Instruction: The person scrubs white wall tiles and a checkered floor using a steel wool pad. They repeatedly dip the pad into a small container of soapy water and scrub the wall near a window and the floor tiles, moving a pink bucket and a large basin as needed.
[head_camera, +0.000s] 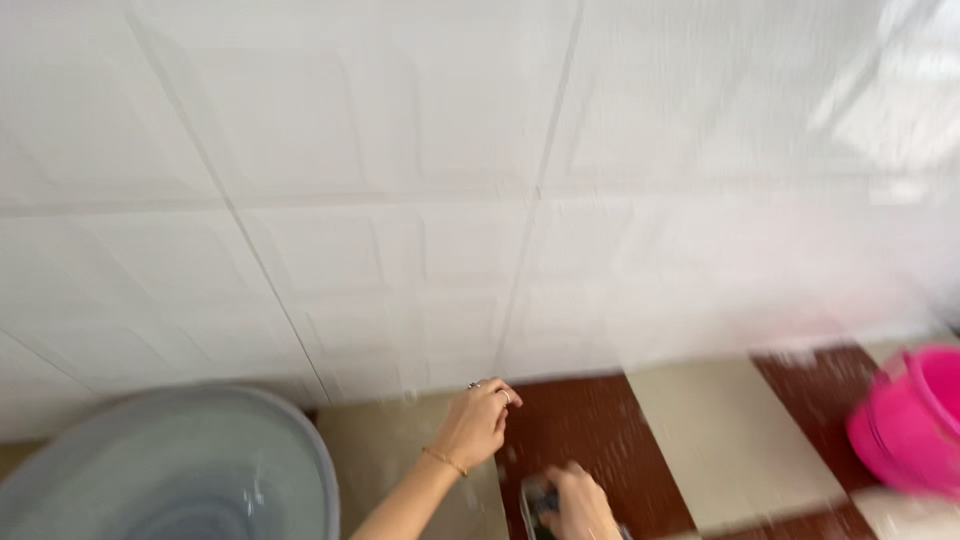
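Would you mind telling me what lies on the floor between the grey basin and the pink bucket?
In the head view, both hands lie between the grey basin and the pink bucket: the left hand on the floor tiles, the right hand on a dark, blurred object.

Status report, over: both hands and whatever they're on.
Left hand flat on the floor by the white tiled wall. Right hand gripping a small dark object, blurred. Grey basin left, pink bucket right, both apart.

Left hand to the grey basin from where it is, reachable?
Probably yes. The left hand rests on the floor by the wall, and the grey basin sits just to its left with only bare floor between them.
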